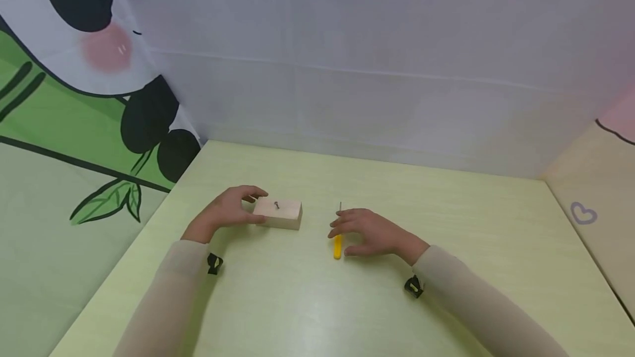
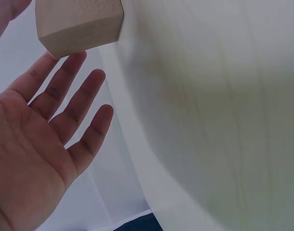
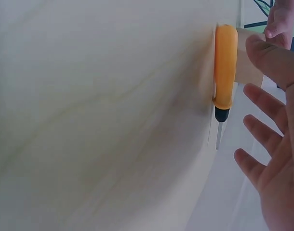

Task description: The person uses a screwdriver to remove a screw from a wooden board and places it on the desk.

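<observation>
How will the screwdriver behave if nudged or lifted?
The screwdriver should feel stiff, judging by its straight, thin shaft. Its rounded handle may let it roll a little. That thick handle probably makes it heavier at that end.

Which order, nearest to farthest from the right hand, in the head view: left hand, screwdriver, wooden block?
1. Screwdriver: nearest, partly covered by the right hand in this view, yellow handle showing.
2. Wooden block: to the left of the screwdriver, between the two hands.
3. Left hand: farthest, at the block's left end.
</observation>
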A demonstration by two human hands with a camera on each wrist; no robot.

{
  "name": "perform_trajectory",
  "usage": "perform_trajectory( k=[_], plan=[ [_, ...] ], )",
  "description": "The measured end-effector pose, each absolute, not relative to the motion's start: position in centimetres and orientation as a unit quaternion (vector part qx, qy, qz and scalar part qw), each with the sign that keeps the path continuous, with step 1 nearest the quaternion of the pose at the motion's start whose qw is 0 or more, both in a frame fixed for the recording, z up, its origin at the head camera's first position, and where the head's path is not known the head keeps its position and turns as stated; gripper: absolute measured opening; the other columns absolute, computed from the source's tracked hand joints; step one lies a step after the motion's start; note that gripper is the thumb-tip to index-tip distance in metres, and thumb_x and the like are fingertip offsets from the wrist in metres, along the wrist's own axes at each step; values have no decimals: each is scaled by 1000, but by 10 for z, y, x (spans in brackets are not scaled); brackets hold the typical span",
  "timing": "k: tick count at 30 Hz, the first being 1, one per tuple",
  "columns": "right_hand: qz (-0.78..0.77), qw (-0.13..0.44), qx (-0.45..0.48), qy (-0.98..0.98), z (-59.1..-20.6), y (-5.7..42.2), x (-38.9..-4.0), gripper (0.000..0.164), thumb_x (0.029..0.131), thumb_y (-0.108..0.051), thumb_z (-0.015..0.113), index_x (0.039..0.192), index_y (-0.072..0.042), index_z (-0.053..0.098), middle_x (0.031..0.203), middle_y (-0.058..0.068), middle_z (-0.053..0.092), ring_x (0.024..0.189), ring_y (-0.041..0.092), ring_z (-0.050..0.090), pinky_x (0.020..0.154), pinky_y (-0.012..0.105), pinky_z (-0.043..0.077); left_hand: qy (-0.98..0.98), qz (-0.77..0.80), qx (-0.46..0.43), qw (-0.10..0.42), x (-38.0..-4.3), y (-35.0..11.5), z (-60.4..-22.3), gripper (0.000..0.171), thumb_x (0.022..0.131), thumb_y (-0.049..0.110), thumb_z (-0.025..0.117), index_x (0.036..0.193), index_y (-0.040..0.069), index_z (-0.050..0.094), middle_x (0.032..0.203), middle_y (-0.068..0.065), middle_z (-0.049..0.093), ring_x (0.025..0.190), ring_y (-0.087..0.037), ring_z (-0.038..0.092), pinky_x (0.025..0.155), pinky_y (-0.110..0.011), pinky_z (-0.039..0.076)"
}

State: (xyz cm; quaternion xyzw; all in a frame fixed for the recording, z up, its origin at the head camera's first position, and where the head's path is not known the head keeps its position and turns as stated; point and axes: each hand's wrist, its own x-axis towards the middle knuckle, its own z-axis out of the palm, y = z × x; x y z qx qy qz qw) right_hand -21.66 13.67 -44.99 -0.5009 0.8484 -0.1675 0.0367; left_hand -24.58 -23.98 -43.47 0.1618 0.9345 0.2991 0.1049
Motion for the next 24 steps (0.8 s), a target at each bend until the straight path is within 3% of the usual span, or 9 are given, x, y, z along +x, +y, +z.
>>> perform_trajectory(
  k=[16, 24],
  plan=[
    [-152, 72, -544, 822, -454, 118, -215, 22, 83, -15, 75, 103, -24, 74, 117, -4, 68, 129, 24, 52, 109, 41, 40, 931, 304, 157, 126, -247, -242, -437, 55, 76, 31, 80, 125, 17, 60, 127, -8, 61, 114, -30, 58, 94, -50, 48],
    [-156, 50, -558, 814, -459, 114, -212, 18, 84, -8, 72, 95, -23, 75, 107, -6, 70, 117, 18, 60, 104, 35, 45, 923, 323, 147, 145, -250, -245, -441, 59, 75, 36, 82, 126, 19, 60, 129, -6, 59, 117, -30, 57, 94, -48, 48]
  ],
)
